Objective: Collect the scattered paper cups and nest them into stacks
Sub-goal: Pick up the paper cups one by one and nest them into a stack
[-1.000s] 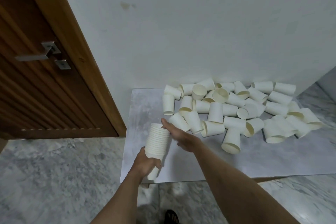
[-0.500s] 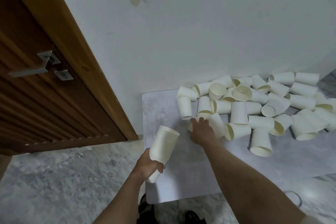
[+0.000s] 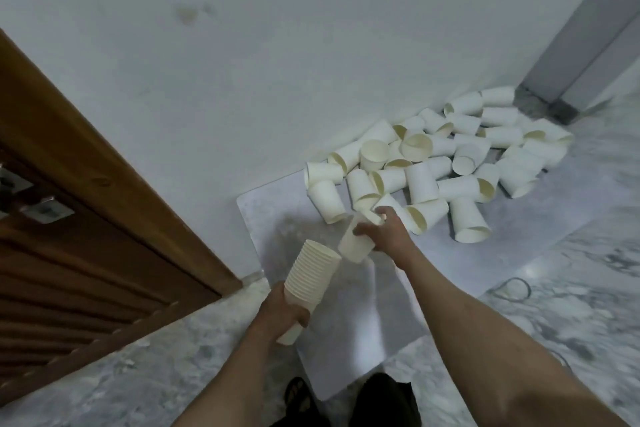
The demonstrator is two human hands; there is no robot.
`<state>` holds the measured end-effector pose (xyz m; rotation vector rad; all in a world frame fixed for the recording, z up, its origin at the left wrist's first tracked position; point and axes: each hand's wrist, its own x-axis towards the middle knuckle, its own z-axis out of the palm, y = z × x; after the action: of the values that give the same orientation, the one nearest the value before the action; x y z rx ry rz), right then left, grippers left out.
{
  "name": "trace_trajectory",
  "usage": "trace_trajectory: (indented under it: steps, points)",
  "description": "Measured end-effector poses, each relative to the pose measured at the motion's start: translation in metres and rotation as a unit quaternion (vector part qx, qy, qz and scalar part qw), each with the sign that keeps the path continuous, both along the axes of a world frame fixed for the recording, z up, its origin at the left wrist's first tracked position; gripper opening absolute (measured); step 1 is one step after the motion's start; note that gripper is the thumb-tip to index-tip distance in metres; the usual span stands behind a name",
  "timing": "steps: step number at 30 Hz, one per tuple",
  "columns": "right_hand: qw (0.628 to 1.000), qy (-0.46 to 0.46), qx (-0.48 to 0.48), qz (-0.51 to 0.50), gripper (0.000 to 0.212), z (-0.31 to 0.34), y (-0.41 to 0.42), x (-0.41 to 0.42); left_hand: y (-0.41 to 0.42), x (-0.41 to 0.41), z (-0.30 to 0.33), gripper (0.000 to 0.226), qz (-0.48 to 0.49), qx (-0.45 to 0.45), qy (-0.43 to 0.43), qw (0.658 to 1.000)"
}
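Item: loose cup (image 3: pixel 356 244), gripped in your right hand (image 3: pixel 384 234), just upper right of the stack (image 3: pixel 310 276) (mouth tilted upper right) that your left hand (image 3: pixel 282 310) clasps.

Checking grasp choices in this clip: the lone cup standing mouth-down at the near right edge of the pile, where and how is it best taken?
Probably by its side wall, just below the closed base. That cup stands mouth-down, the narrow base up and the wide rim flat on the sheet, so the rim cannot be pinched. Its near and right sides are clear, while other cups crowd behind it; come from above on the near side.
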<state>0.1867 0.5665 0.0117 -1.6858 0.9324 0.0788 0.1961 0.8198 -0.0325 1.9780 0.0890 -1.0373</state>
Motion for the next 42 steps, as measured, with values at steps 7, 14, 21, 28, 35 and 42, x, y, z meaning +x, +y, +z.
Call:
trace_trajectory:
  steps: [7, 14, 21, 28, 35, 42]
  points:
    - [0.993, 0.016, 0.100, 0.057, 0.057, 0.032, 0.003, 0.011, -0.032, 0.023, 0.012, 0.058, -0.045, -0.014, -0.019, 0.999]
    - [0.971, 0.115, 0.089, 0.187, 0.097, 0.018, 0.026, 0.063, -0.029, 0.047, 0.012, 0.083, -0.007, -0.015, -0.037, 0.999]
    - [0.915, 0.078, -0.251, 0.308, 0.059, 0.000, 0.011, 0.141, -0.003, 0.073, 0.009, 0.070, 0.091, -0.008, -0.005, 0.996]
    - [0.832, 0.103, -0.374, 0.396, 0.044, -0.028, 0.026, 0.151, 0.001, 0.077, -0.007, 0.075, 0.123, -0.006, 0.017, 0.992]
    - [0.831, 0.108, -0.355, 0.415, 0.031, -0.033, 0.028, 0.137, -0.003, 0.070, 0.002, 0.060, 0.102, -0.006, 0.018, 0.995]
    - [0.920, 0.045, -0.290, 0.259, 0.034, 0.016, 0.000, 0.104, 0.006, 0.055, 0.011, 0.068, 0.029, 0.034, -0.021, 0.999]
